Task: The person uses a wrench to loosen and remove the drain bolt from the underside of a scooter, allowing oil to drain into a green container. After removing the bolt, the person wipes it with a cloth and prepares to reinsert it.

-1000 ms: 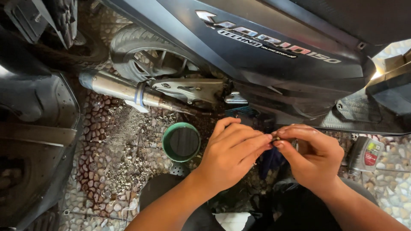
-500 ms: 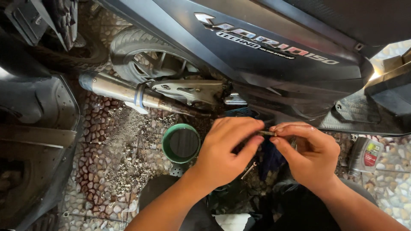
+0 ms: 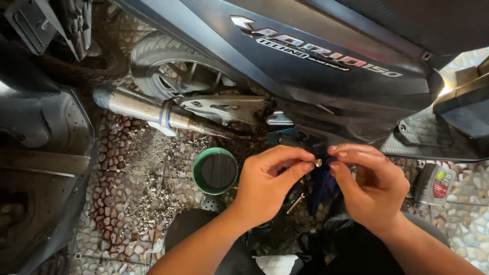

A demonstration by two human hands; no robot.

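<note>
Metal glints between the fingertips: a small silvery part point(image 3: 318, 163), maybe a bolt or washer, is pinched by the left hand point(image 3: 270, 186), thumb and forefinger closed on it. The right hand point(image 3: 369, 188) meets it from the other side, its fingertips point(image 3: 333, 165) touching or just beside the piece; whether they truly grip it I cannot tell. Both hands hover in the air in front of the dark scooter body point(image 3: 326, 76), low by its underside.

A slip looks the likeliest trouble. The piece is tiny, and if the pinch loosens during the handover between fingers, it would likely drop onto the pebbled ground point(image 3: 132, 193), where grit and gaps between stones could hide it.

Room is tight above, with the exhaust pipe point(image 3: 147, 109) and rear wheel point(image 3: 173, 71) close behind. A green cup point(image 3: 215, 170) sits just left of the left hand, a loose spanner point(image 3: 295, 202) lies beneath the hands, and an oil bottle point(image 3: 433, 186) stands near the right hand.
</note>
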